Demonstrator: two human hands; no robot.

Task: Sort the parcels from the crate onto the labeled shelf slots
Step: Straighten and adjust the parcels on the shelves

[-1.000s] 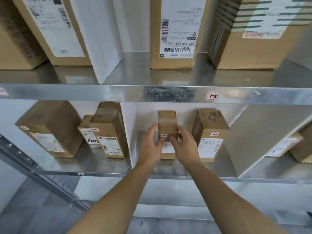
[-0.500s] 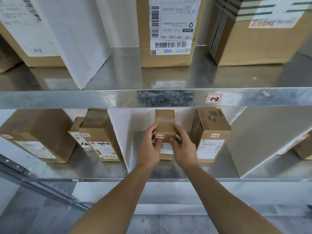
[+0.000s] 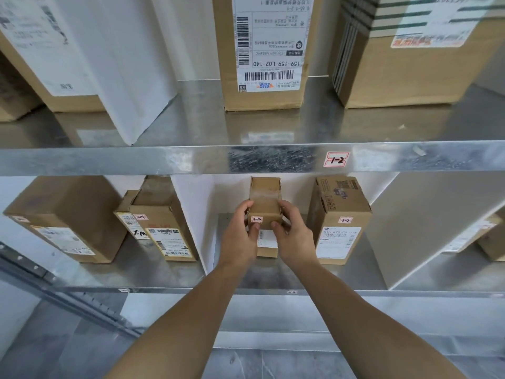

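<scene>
While both hands clasp it, the small parcel [image 3: 265, 203] stands upright on the lower shelf [image 3: 341, 277], well back from the front edge, in the slot between two white dividers: left divider [image 3: 191, 214], right divider [image 3: 423, 220].

Left hand [image 3: 238, 236]: fingers curled round the parcel's left side, thumb on the front face. Right hand [image 3: 293, 236]: the same on the right side. Both gripping; neither has let go. The parcel's base looks to meet the shelf surface, though the hands hide part of it.

Red-bordered sticker [image 3: 256, 219] on the parcel front appears to read 2-2. Neighbour parcel [image 3: 338, 214], just beside on the right and apart from it, carries a matching sticker [image 3: 345, 220]. Small tag [image 3: 291, 291] on the shelf's front edge is too small to read.

Progress, by judgement:
- Placed: the neighbour parcel; in the slot left of the left divider, a large box [image 3: 65, 214] and a taped box [image 3: 161, 220] with a thinner one behind it; a box [image 3: 492, 242] beyond the right divider.
- Upper shelf [image 3: 164, 160], front edge labelled 1-2 [image 3: 336, 159], holds an EMS parcel [image 3: 262, 50] and others.
- In hand: this parcel set in what looks the right slot; release is what's left of this step.
- Crate not in view, so how many parcels remain cannot be told.
</scene>
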